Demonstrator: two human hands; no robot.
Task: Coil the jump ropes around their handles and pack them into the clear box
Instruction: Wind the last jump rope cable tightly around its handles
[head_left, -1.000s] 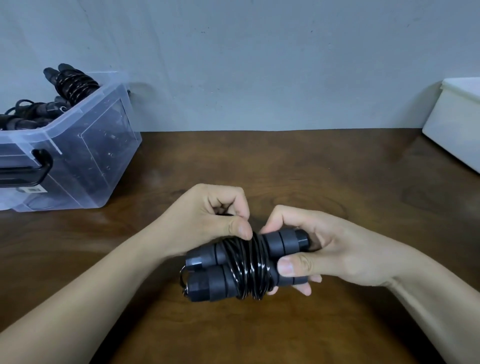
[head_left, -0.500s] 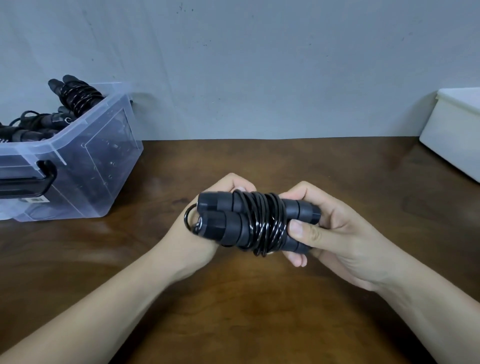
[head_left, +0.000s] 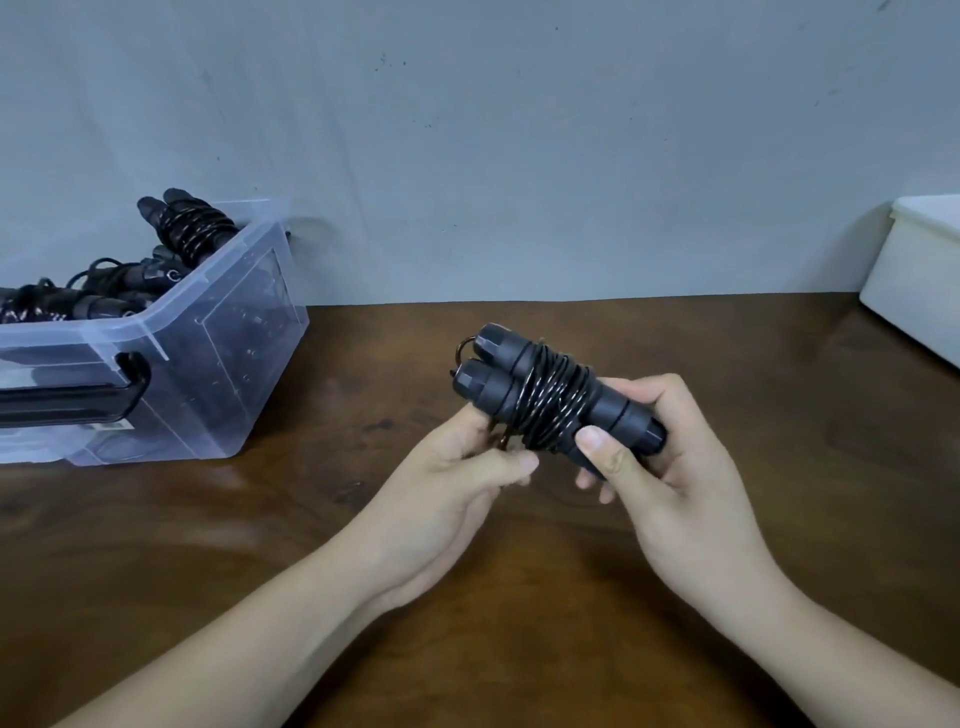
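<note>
Above table (head_left: 753, 358), coiled rope (head_left: 546, 396) in R grip (head_left: 675, 467).

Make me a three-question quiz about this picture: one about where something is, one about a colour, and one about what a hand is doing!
1. Where is the clear box?
A. At the left of the table, by the wall
B. At the right of the table
C. Under the hands

2. What colour is the held jump rope?
A. Red
B. Yellow
C. Black

3. What is the right hand doing?
A. Lying flat on the table
B. Gripping the jump rope's handles
C. Reaching into the clear box

Answers:
1 A, the box sits at the picture's left edge, close to the wall.
2 C, the handles and the coiled cord are both black.
3 B, its fingers and thumb curl round the handle ends.
</note>
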